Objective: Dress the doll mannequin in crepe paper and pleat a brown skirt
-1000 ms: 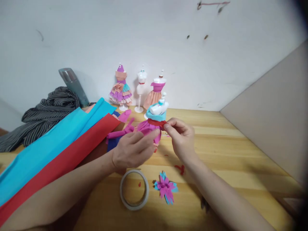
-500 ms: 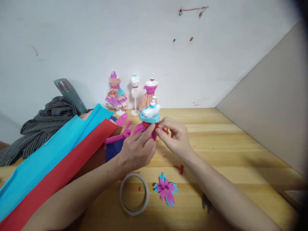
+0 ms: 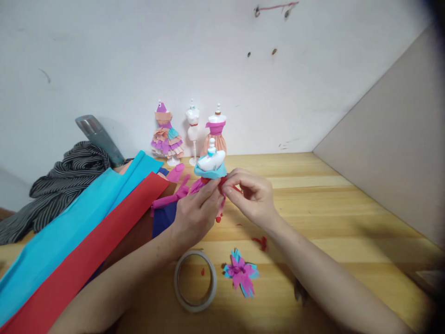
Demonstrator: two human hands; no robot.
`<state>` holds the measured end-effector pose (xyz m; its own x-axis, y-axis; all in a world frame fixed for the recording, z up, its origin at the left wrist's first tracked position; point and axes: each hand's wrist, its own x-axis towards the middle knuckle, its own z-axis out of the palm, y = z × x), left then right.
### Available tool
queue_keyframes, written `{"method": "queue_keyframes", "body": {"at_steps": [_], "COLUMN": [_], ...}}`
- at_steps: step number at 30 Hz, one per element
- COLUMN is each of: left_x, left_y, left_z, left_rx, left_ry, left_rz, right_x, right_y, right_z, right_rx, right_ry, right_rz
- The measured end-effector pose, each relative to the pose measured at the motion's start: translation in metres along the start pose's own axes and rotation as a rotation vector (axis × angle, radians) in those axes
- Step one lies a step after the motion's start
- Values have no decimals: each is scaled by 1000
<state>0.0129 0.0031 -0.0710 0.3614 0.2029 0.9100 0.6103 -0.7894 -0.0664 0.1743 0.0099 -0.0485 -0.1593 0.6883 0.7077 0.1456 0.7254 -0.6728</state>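
Note:
Between my hands leans a small white dress-form mannequin (image 3: 211, 160) in a paper dress with a light blue top, a red waist and a magenta skirt. My left hand (image 3: 199, 208) wraps its fingers round the dress below the waist and hides much of the skirt. At the right side of the waist, my right hand (image 3: 253, 191) pinches a strip of red crepe paper (image 3: 238, 189) between thumb and forefinger. A paper flower (image 3: 241, 272) in magenta and blue lies below my hands, beside a roll of tape (image 3: 178, 284).
Three more mannequins stand along the wall, one in a ruffled dress (image 3: 167, 139), one mostly bare (image 3: 192, 132). Blue paper (image 3: 69, 222) and red paper (image 3: 114, 222) cover the left, near a striped cloth (image 3: 76, 171) and a bottle (image 3: 100, 139). Red scraps (image 3: 262, 243) lie right of centre.
The mannequin has tilted and shifted slightly left, with my left hand still round it. My right hand keeps its pinch on the red strip at the waist.

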Motion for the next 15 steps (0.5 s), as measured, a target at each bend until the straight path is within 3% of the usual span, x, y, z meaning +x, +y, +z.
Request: {"method": "queue_keyframes", "body": {"at_steps": [5,11,15], "left_x": [5,8,8], "left_y": [2,6,6], "left_z": [-6,-14,-15], "left_rx": [-79,-339,-411], "left_ry": [27,32,42], "left_rz": [-152,-478,-528], "right_x": [1,-2,-4], "right_y": [-1,6,10], "right_z": [0,-1,-2], "right_rx": [90,182,253], "right_ry": [50,48,40], "right_rz": [90,139,150]}}
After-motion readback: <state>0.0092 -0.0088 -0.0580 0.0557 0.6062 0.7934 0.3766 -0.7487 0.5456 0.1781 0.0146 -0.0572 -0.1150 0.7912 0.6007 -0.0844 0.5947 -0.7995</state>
